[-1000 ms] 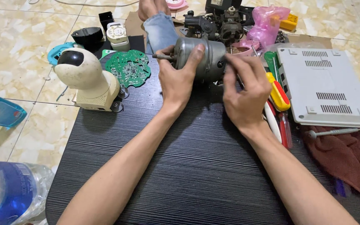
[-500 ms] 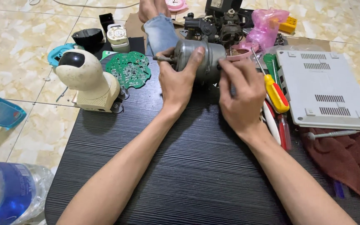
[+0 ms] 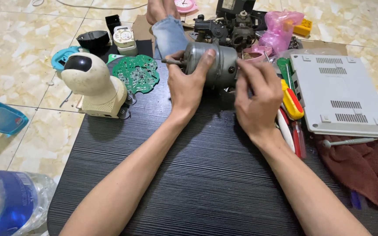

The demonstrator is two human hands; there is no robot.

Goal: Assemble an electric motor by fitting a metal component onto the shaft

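Far left, a cream dome camera point(image 3: 93, 85) and a green circuit board point(image 3: 137, 73) sit clear of our work on the black table point(image 3: 206, 183). Our left hand point(image 3: 190, 85) wraps the grey motor point(image 3: 213, 65) at the table's far edge, thumb over the casing, shaft end pointing left. Our right hand point(image 3: 255, 100) is half curled at the motor's right end, fingertips touching it; whether it pinches anything we cannot tell. We judge a firm left grip matters while the right works. 1 yellow-handled screwdriver point(image 3: 291, 101) and a grey box point(image 3: 340, 95) lie to the right.
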